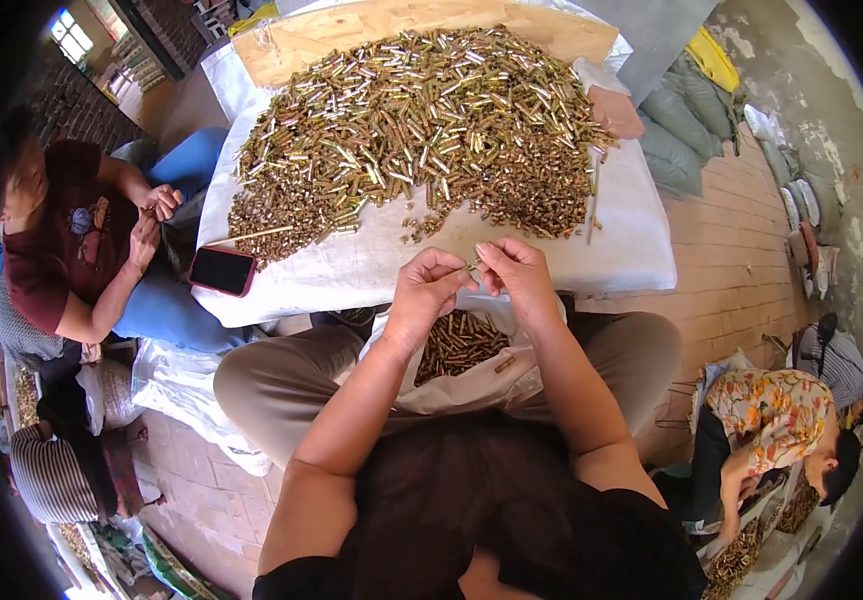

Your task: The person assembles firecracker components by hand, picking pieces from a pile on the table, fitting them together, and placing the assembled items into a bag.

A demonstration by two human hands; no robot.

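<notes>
My left hand (424, 293) and my right hand (519, 285) meet just past the near edge of the table. Between the fingertips of both is a small brass-coloured metal part (470, 267), mostly covered by the fingers. Below them, a pale sack (529, 375) lies open in my lap with many finished-looking brass-coloured metal cylinders (459, 345) in it. Ahead, a large heap of loose metal sleeves (431, 110) spreads over the white-covered table (391, 255). Shorter nut-like pieces (531, 205) gather along the heap's near side.
A wooden board (351, 40) backs the heap. A dark phone (222, 271) and a thin stick (251, 236) lie at the table's left. One person (71, 240) sits at left; another (776, 420) bends over parts at lower right. Filled sacks (676, 130) stand at right.
</notes>
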